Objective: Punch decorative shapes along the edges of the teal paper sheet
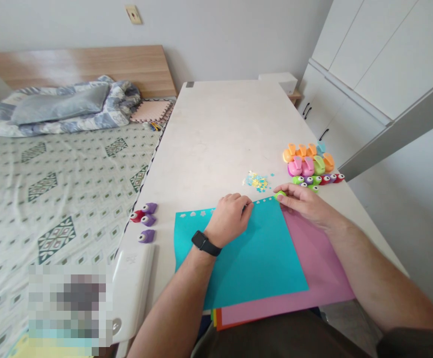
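A sheet of blue paper (261,258) has a row of small punched shapes along its far edge. My left hand (229,216), wearing a black watch (200,241), lies on this sheet with its fingers curled at the far edge; the fingertips are partly hidden. At the sheet's far right corner, my right hand (305,201) grips a small green craft punch (280,196) between thumb and fingers. Just beyond the edge lies a pile of yellow and blue paper cutouts (258,181). Pink paper (316,248) and other coloured sheets sit beneath the blue one.
Larger orange, pink and green punches (307,160) stand at the right, with several small punches (326,179) before them. More purple and red punches (148,220) are on the left, near a white device (136,283). A bed (70,179) adjoins the table (216,129).
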Demonstrator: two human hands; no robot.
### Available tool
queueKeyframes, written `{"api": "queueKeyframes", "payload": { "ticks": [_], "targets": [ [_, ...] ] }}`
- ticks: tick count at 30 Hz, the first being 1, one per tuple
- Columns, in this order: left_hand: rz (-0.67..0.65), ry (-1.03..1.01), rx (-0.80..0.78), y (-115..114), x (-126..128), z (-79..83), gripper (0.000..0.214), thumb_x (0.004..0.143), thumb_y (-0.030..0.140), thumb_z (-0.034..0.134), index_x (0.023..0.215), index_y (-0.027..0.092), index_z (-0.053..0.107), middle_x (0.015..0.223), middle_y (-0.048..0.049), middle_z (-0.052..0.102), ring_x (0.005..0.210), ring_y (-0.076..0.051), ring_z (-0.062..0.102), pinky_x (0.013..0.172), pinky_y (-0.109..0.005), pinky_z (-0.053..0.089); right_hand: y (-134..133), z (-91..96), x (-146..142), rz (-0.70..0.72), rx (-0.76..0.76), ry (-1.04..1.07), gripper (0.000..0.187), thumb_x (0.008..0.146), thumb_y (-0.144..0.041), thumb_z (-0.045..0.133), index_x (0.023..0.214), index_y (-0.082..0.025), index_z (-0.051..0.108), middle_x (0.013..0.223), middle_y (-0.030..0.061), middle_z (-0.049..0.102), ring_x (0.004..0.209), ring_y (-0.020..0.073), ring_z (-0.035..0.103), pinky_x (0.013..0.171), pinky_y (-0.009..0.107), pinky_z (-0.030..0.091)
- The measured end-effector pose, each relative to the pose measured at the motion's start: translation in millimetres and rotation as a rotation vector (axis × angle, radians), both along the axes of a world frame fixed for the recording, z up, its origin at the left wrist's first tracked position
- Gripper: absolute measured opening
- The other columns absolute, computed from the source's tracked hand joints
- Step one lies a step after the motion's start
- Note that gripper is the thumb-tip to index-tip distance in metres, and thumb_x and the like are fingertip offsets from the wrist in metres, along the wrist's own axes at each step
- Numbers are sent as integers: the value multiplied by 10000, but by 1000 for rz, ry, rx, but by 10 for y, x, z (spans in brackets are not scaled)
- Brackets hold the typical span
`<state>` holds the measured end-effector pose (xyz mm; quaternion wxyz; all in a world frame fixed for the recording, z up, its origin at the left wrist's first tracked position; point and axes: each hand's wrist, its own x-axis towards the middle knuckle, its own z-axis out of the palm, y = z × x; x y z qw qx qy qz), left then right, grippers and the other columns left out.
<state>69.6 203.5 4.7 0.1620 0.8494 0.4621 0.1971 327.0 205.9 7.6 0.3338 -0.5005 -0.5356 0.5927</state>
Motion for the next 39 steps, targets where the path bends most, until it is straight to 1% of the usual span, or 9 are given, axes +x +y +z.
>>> {"api": "queueKeyframes", "payload": {
  "ticks": [3,8,11,15,18,24,32,34,39],
  "targets": [
    [-1,-3,-7,-1,2,4,263,1055,281,465,948,198,690,917,-80,697,884,-204,657,846,-345,502,3,-17,-4,5,-13,-1,438,886,-513,750,1212,-235,660,863,1,645,707,148,554,602,289,406],
    [2,-4,-10,2,5,11,263,1055,283,464,948,196,688,918,-79,695,878,-204,651,842,-348,499,6,-50,-10,3,6,7,412,899,-510,738,1202,-244,653,818,-14,617,688,144,544,620,305,422],
    [6,-13,-15,5,5,6,258,1055,282,468,954,194,688,918,-78,692,884,-204,650,847,-347,498,3,-63,-28,-10,-6,56,419,873,-478,776,1197,-241,658,870,-4,649,724,147,573,658,310,449],
    [9,-20,-19,6,2,-7,260,1055,281,467,950,195,688,916,-78,690,887,-204,651,850,-345,500,-1,-76,-43,-43,-67,99,465,827,-451,827,1206,-231,672,963,26,699,809,174,627,739,335,496],
    [9,-22,-14,3,0,-12,264,1057,284,461,952,196,687,917,-79,688,889,-204,650,852,-346,500,0,-84,-33,-49,-94,118,428,828,-428,833,1177,-224,690,1005,34,717,834,171,636,778,335,501],
    [12,-27,-18,1,-2,-7,262,1055,286,465,951,199,689,917,-80,689,888,-204,651,856,-344,502,9,-80,-14,-50,-110,122,402,813,-433,847,1130,-223,716,950,23,725,759,155,622,730,328,493],
    [17,-26,-13,0,-3,-8,264,1057,288,460,958,197,687,910,-77,685,893,-205,650,862,-347,499,7,-87,-31,-38,-144,153,411,787,-414,872,1112,-216,715,962,26,734,775,152,640,717,310,504],
    [14,-24,-12,-1,-1,-6,264,1057,286,460,952,196,685,911,-78,686,891,-205,650,856,-347,500,6,-95,-31,-44,-155,170,416,787,-403,875,1123,-221,711,976,26,739,795,154,652,738,312,514],
    [15,-20,-12,-4,5,-3,266,1057,287,458,948,198,683,913,-80,690,891,-207,654,850,-348,502,5,-104,-30,-64,-164,184,412,785,-398,877,1126,-224,724,1035,38,759,887,176,689,850,345,534]
  ]
}}
